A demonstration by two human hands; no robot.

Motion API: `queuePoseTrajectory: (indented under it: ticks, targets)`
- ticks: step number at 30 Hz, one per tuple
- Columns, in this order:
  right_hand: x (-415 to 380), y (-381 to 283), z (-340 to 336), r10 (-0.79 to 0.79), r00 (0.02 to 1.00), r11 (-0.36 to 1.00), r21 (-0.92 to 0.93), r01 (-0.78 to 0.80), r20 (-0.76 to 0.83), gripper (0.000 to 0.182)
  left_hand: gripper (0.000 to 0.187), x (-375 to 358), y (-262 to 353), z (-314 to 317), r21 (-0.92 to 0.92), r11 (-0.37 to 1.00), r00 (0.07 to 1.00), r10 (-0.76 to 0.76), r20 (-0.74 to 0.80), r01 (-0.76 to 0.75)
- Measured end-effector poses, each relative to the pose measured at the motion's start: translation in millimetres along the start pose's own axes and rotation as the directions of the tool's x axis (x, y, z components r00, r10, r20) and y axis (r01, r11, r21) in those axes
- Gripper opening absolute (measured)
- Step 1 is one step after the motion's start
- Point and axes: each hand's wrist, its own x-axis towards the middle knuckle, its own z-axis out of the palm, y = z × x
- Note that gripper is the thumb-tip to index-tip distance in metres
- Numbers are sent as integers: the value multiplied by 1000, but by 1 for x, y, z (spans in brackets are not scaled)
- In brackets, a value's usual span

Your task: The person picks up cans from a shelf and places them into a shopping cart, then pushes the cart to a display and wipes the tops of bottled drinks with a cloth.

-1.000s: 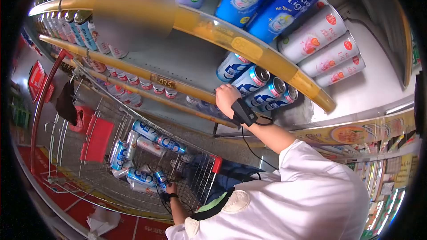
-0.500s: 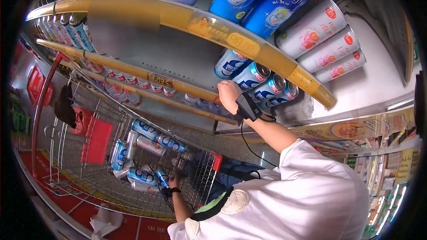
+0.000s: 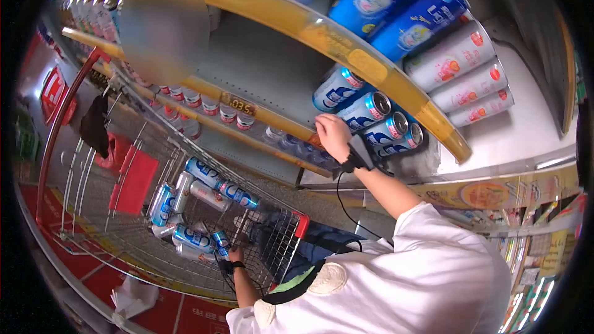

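Okay, left hand (image 3: 235, 253) pinching the blue can (image 3: 220, 240) inside the cart (image 3: 302, 226). Right hand (image 3: 335, 137) at the shelf edge (image 3: 281, 124), just beside shelved cans (image 3: 385, 130), fingers bunched, can't tell from here if gripping

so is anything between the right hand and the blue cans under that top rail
Nothing visible: the right hand is right beside the nearest blue cans, though contact is unclear. The rail runs above them, not between.

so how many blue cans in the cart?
5 blue cans visible: two shelf-side, one near the red panel, one at the left hand, one beside that. More may be hidden.
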Motion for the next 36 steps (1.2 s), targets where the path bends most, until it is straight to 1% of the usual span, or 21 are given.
queuePoseTrajectory:
  ticks: [1,2,3,4,7,8,9,11,13,14,17,20,23,24,27,29,31,32,33,35,36]
  targets:
    - [0,-6,-4,46,999,995,90,-47,6,15,33,3,-9,6,-50,999,1000,-5,3,5]
    - [-1,-11,-7,42,999,990,133,-43,6,14,35,-38,47,-14,133,991,999,30,-12,-28]
    - [-3,-20,-8,37,999,983,181,-39,14,13,35,0,-3,12,-68,996,998,50,-44,-53]
    - [-4,-35,-12,118,985,951,271,-149,128,12,35,-19,25,4,2,1000,999,31,-30,-31]
    - [-9,-60,10,77,995,908,409,-93,56,12,34,-26,57,6,-166,984,998,67,-4,-67]
    - [-8,-78,7,24,996,956,295,4,-90,13,33,-20,60,10,-262,964,999,49,12,-44]
    - [-3,-90,8,-64,990,951,294,100,-129,14,32,-19,71,8,-384,923,998,43,49,-21]
    - [4,-116,16,-91,995,909,405,97,-35,15,30,-25,103,0,-599,800,992,53,116,27]
    - [2,-134,38,-91,989,861,509,18,118,16,23,-22,124,-5,-673,738,991,124,59,-52]
    - [2,-144,51,-140,978,852,522,38,158,16,22,-45,165,-28,-651,759,998,48,40,-10]
    - [-15,-144,121,-220,959,878,464,115,180,23,23,-27,179,-38,-658,738,985,172,-31,-149]
    - [-47,-128,200,-240,955,930,324,175,173,22,23,-16,195,-42,-718,686,990,138,-32,-118]
    - [-47,-131,199,-135,896,935,354,-26,423,25,25,-2,209,-49,-703,696,988,143,-63,-146]
    - [-47,-133,195,-151,910,955,295,34,385,24,26,3,213,-53,-689,706,986,151,-74,-161]
    - [-50,-131,195,-178,918,974,197,113,354,24,27,18,238,-83,-390,805,842,233,-486,-448]
    - [-47,-139,186,-186,916,977,171,132,356,22,34,12,273,-133,-43,891,754,356,-552,-452]
    - [-46,-139,183,-161,907,979,176,99,390,22,48,26,282,-165,303,821,636,568,-522,-484]
    - [-46,-138,183,-113,878,979,204,18,466,21,54,42,276,-176,413,763,628,644,-436,-497]
    - [-46,-137,184,-123,883,979,202,32,453,21,59,59,268,-186,516,687,614,712,-341,-511]
    - [-47,-136,185,-130,896,980,191,51,426,21,59,85,256,-189,612,693,763,610,-215,-382]
    - [-45,-137,185,-124,883,980,193,38,454,20,58,101,252,-189,630,691,774,595,-217,-354]
